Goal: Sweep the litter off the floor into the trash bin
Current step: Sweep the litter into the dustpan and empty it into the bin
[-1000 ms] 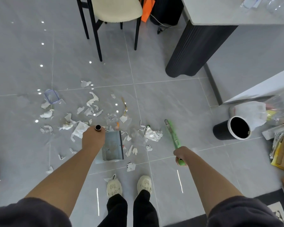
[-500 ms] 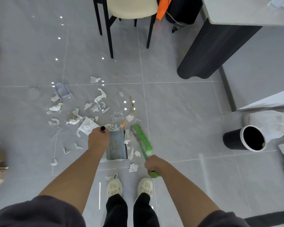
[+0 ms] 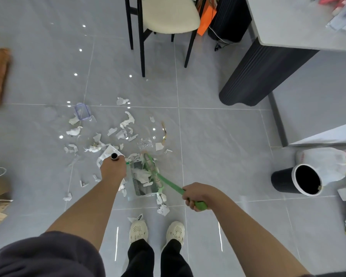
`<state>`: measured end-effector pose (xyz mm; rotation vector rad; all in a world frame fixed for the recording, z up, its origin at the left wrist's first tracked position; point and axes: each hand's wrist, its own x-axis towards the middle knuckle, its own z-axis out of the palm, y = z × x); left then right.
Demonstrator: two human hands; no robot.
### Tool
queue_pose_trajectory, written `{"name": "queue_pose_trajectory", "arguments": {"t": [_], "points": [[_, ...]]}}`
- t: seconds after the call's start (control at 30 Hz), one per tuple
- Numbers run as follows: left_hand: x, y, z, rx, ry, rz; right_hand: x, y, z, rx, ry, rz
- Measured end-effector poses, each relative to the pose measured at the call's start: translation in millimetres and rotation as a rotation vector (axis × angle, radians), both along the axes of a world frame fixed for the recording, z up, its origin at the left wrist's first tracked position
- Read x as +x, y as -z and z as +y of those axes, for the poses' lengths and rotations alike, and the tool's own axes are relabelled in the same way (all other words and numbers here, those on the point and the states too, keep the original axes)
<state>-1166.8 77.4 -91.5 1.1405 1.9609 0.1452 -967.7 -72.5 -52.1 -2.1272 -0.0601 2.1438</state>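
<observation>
Large grey floor tiles (image 3: 218, 140) are polished and glossy, mirroring ceiling lights as sharp white spots; the torn white paper litter (image 3: 128, 120) on them is matt and creased, mixed with a clear hard-plastic tub (image 3: 82, 110) and a crinkled transparent film wrapper (image 3: 145, 143). Silver-grey dustpan (image 3: 148, 190) looks like sheet metal with a dull sheen, green broom (image 3: 173, 185) is smooth plastic, cylindrical black trash bin (image 3: 282, 181) has a matt body and a smooth white rim. Cream chair seat (image 3: 168, 15) reads as soft textured upholstery, black table pedestal (image 3: 258, 76) is finely ribbed, grey tabletop (image 3: 284, 23) matt, white bag (image 3: 324, 162) thin crumpled plastic.
</observation>
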Motion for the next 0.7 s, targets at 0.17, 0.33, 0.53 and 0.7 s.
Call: {"name": "queue_pose_trajectory", "arguments": {"t": [0.17, 0.33, 0.53, 0.7], "points": [[-14, -2, 10, 0.020, -0.130, -0.118, 14, -5, 12, 0.046, -0.201, -0.180], [-26, -11, 21, 0.055, -0.131, -0.146, 24, 18, 26, 0.096, -0.437, -0.360], [-42, -14, 30, 0.093, -0.121, -0.088, 11, 44, 44, 0.081, -0.441, -0.438], [-52, -13, 36, 0.082, -0.058, -0.008, -8, 62, 45, 0.046, -0.486, -0.433]]}}
